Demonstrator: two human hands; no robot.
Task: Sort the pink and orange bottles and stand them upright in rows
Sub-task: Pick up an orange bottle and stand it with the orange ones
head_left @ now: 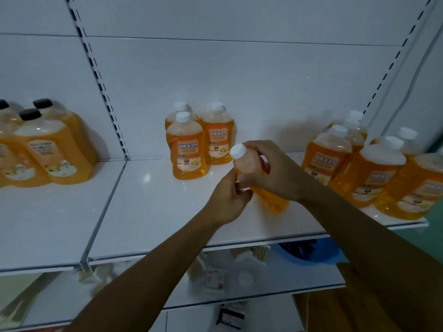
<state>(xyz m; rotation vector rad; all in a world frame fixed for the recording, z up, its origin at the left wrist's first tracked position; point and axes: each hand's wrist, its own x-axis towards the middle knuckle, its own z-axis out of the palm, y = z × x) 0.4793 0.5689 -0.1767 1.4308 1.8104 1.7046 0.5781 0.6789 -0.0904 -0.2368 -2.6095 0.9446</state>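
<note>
An orange bottle point(273, 200) with a white cap is held tilted above the white shelf point(155, 212), cap toward the upper left. My right hand point(271, 168) grips its upper body from the right, and my left hand point(227, 200) holds its middle from the left. Three orange bottles point(189, 149) stand upright at the back centre of the shelf. Several more orange bottles point(374, 171) stand crowded at the right end. No pink bottle is in view.
Larger orange bottles with black caps point(48, 149) stand on the neighbouring shelf bay at left. A slotted upright point(100, 80) divides the bays. Below, a lower shelf holds small packets and a blue basin point(311, 255).
</note>
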